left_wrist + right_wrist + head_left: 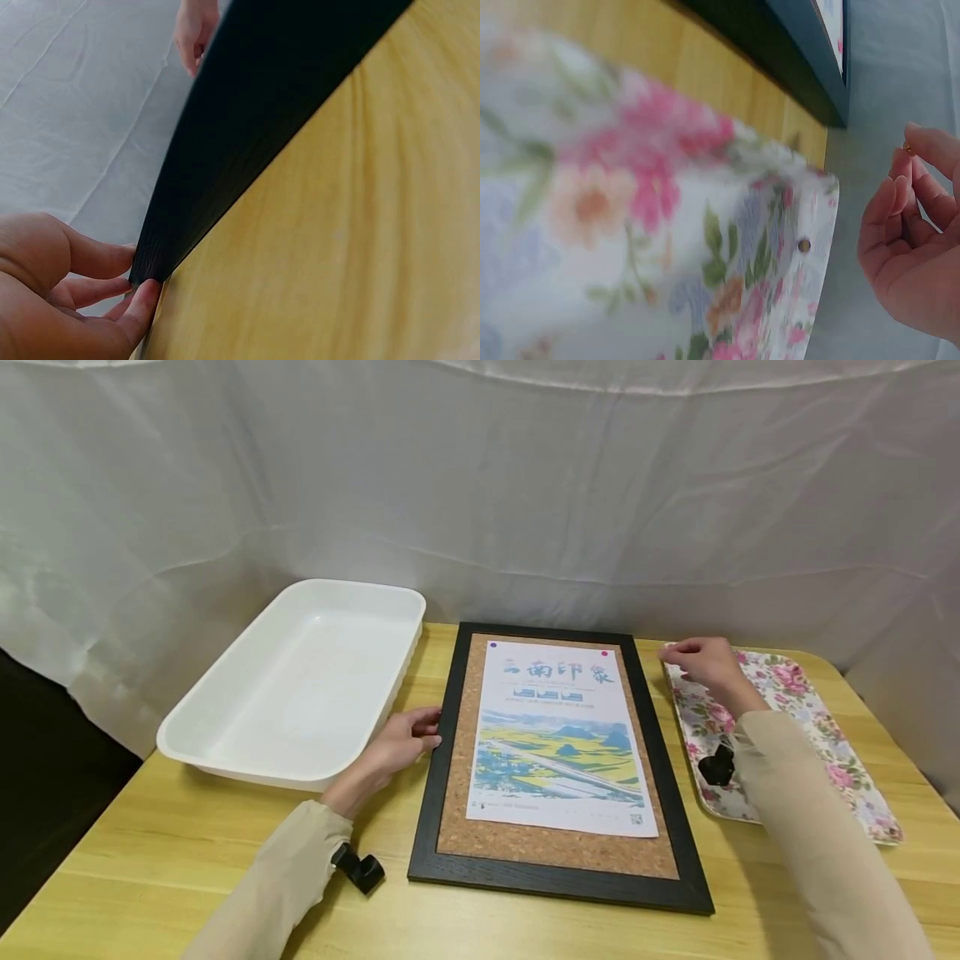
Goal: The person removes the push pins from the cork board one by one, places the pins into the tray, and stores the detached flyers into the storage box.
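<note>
A black-framed corkboard (461,839) lies on the table with a printed landscape poster (555,743) on it. A purple tack (492,645) and a pink tack (604,653) sit at the poster's top corners. My left hand (401,743) holds the frame's left edge, with thumb and fingertips at the dark side in the left wrist view. Above the far left corner of a floral tray (787,735), my right hand (705,664) pinches a tiny gold-coloured thumbtack (907,148), mostly hidden by the fingertips. Another small brass-coloured tack (804,245) lies on the tray.
A large white plastic tub (292,768) stands at the left, close to my left forearm. Pale grey cloth (525,502) hangs behind the wooden table (187,852). The floral tray is right of the corkboard, with a narrow strip of table between them.
</note>
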{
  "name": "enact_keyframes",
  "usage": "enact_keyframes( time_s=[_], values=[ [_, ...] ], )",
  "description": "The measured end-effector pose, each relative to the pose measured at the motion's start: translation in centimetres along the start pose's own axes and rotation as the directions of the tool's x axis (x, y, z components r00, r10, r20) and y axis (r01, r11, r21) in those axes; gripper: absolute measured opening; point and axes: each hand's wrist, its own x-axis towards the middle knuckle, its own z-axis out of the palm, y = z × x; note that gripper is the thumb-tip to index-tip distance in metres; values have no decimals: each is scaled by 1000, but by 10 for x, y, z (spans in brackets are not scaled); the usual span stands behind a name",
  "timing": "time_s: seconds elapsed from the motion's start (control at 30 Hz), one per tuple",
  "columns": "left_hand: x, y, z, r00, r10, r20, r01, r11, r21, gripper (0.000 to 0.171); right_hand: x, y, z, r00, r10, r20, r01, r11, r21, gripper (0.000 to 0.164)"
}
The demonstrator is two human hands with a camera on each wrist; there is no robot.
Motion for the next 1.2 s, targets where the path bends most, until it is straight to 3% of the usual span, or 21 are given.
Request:
enact_keyframes(
  time_s=[0.3, 0.47, 0.53, 0.7, 0.9, 1.2],
  values=[
    [0, 0, 0, 1000, -2, -2, 2, 1000, -2, 50, 1, 21, -23, 996, 68, -59, -66, 997, 26, 68],
    [0, -1, 0, 1000, -11, -7, 11, 1000, -1, 49, -32, -14, -35, 993, 114, -10, -113, 990, 86, 64],
    [0, -1, 0, 1000, -8, -8, 8, 1000, 0, 49, -46, -31, -39, 992, 128, 15, -128, 989, 70, 58],
    [-1, -1, 1, 1000, 1, 4, -1, 1000, -8, 49, -64, -47, -41, 986, 162, 39, -163, 986, 19, 48],
    [-1, -1, 0, 1000, 5, 9, -5, 1000, -20, 48, -65, -39, -38, 972, 229, 56, -231, 972, 38, 50],
    [-1, 1, -1, 1000, -10, -3, 10, 1000, -7, 49, -60, -34, -36, 965, 259, 35, -260, 965, 32, 52]
  ],
)
